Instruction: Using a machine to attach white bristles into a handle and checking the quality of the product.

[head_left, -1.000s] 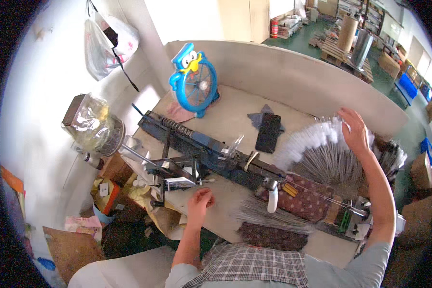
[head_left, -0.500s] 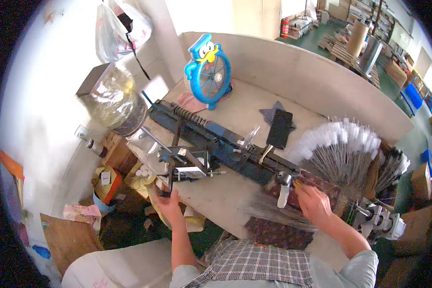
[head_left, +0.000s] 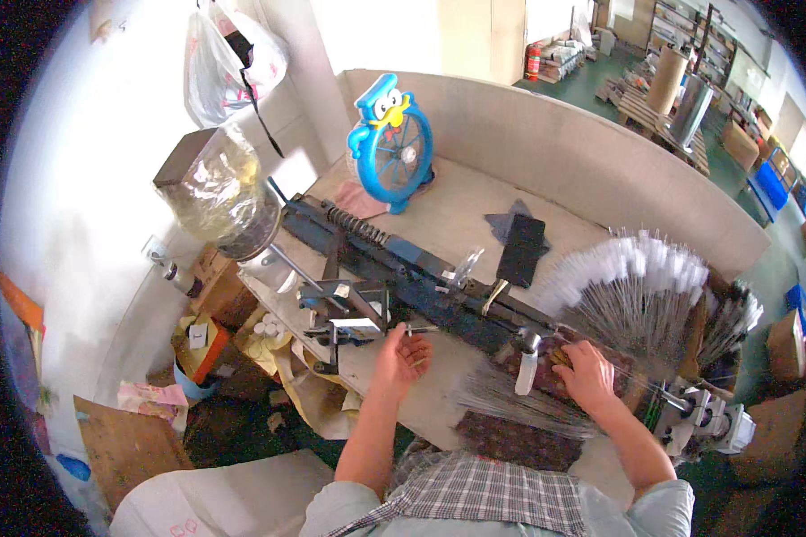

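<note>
My left hand (head_left: 406, 360) is raised over the bench, fingers loosely curled and apart, with nothing visible in it. It is beside the small black metal frame (head_left: 356, 313) of a long dark bench machine (head_left: 412, 285); a crank-like lever (head_left: 329, 365) is further left. My right hand (head_left: 587, 374) bends its fingers down over a brown patterned pad (head_left: 521, 431) area at the machine's right end. Something yellow shows at its fingertips; what they grip is too small to make out. Close by stands a white-gripped handle (head_left: 527, 369). Thin wires (head_left: 519, 398) lie in a loose bunch below it.
Wire brushes with white bristle tips (head_left: 636, 277) fan out at the right. A metal spindle unit (head_left: 712, 419) sits at the bench's right end. Behind the machine are a dark phone-like slab (head_left: 521, 251) and a blue duck-shaped wheel toy (head_left: 390, 148). A plastic-lined hopper (head_left: 219, 192) rises at left.
My left hand has come off the lever and moved right, past the metal frame. The lever now stands lower and further right. My right hand has shifted only slightly.
</note>
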Motion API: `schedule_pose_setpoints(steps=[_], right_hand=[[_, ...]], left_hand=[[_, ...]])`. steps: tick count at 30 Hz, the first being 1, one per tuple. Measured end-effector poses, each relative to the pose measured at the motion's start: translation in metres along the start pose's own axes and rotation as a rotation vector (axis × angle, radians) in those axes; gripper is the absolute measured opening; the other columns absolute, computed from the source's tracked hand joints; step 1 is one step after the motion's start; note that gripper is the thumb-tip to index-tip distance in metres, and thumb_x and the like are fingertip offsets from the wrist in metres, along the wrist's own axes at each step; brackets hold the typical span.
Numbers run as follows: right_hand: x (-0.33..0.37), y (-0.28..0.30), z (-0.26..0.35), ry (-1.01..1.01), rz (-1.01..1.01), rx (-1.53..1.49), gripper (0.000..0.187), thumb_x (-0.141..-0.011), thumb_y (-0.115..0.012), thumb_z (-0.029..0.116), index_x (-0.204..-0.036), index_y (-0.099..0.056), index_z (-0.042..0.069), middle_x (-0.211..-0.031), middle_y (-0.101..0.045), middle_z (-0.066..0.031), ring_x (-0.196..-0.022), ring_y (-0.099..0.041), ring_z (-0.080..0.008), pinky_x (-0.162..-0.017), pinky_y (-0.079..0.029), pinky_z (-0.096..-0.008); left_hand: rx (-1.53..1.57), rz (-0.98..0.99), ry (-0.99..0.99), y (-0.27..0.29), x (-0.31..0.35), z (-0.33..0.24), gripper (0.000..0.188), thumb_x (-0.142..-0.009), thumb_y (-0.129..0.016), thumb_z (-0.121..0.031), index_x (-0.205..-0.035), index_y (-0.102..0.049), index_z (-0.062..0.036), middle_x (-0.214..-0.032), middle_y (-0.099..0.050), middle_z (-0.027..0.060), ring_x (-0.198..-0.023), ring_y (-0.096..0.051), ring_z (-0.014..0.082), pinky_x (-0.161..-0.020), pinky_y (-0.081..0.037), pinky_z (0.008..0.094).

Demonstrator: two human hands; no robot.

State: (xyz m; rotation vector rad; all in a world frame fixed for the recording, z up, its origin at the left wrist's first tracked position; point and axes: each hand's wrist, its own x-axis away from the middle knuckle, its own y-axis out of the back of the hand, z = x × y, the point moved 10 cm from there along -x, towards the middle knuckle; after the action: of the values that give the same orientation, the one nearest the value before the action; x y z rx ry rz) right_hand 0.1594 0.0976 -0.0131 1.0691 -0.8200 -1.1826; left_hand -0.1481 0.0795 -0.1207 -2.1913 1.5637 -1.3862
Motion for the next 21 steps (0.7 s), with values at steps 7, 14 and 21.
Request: schedule_pose_setpoints(steps=[7,14,21], right_hand=[[0.008,-0.006,-0.013,-0.020,0.172,-0.064,0.027,-0.072,-0.066,0.026,-0.088,-0.058,0.006,-0.085,-0.053,-0.0109,-0.085,-0.057,-0.0300,-0.069,-0.047,-0.0411],[0.037,0.017,0.011,0.258,0.131,-0.230,0.024,-0.069,-0.060,0.004,-0.093,-0.059,0.003,-0.085,-0.054,-0.0115,-0.080,-0.058,-0.0309,-0.069,-0.049,-0.0380],[0.045,0.106,-0.011,0.307,-0.300,-0.336,0.029,-0.070,-0.060,0.003,-0.099,-0.060,0.003,-0.086,-0.062,-0.0125,-0.084,-0.059,-0.0311,-0.070,-0.048,-0.0377]], left_hand=[[-0.020,-0.077,-0.076,0.019,-0.016,0.002,0.024,-0.080,-0.062,-0.030,-0.087,-0.058,-0.0072,-0.075,-0.059,0.0032,-0.066,-0.056,0.0149,-0.059,-0.046,0.0297],[-0.163,-0.208,-0.255,0.019,-0.004,-0.015,0.016,-0.077,-0.061,-0.021,-0.081,-0.057,-0.0066,-0.071,-0.057,0.0029,-0.066,-0.055,0.0133,-0.057,-0.044,0.0264],[-0.496,0.082,-0.466,-0.086,0.062,0.010,0.013,-0.081,-0.057,-0.016,-0.080,-0.058,-0.0031,-0.069,-0.060,0.0054,-0.061,-0.055,0.0124,-0.058,-0.043,0.0255]])
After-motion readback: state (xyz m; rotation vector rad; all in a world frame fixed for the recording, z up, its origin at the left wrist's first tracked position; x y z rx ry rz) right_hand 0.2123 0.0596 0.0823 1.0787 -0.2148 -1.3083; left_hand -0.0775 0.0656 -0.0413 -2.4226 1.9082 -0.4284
